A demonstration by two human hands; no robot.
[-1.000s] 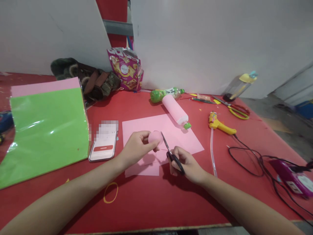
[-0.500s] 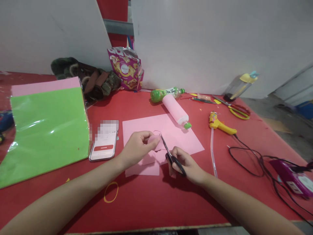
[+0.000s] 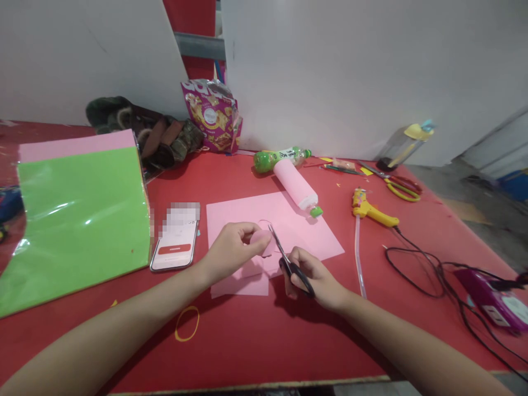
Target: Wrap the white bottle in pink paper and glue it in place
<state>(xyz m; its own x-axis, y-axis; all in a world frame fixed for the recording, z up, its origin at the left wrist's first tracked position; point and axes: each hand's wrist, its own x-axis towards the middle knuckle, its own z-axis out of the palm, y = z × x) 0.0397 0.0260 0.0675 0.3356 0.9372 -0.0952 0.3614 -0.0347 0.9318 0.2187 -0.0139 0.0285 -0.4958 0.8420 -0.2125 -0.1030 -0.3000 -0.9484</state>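
Observation:
My left hand (image 3: 231,245) pinches a small rounded piece of pink paper (image 3: 263,243) between thumb and fingers. Black-handled scissors (image 3: 284,256) are gripped in my right hand (image 3: 315,278), their blades pointing up and left at the edge of that piece. Beneath both hands lies a larger pink sheet (image 3: 223,212), with a smaller pink piece (image 3: 243,287) at its near edge. A bottle wrapped in pink paper (image 3: 295,184), with a green cap, rests on the sheet's far side.
A phone (image 3: 175,245) and a plastic-sleeved green sheet pack (image 3: 82,220) lie left. On the red table's right are a yellow glue gun (image 3: 375,212), its cable, and a purple power strip (image 3: 490,300). A green bottle (image 3: 268,159) and snack bag (image 3: 214,115) sit behind.
My left thumb and fingers have shifted slightly on the rounded paper piece, which shows more of its face now. The scissors stay almost in the same place.

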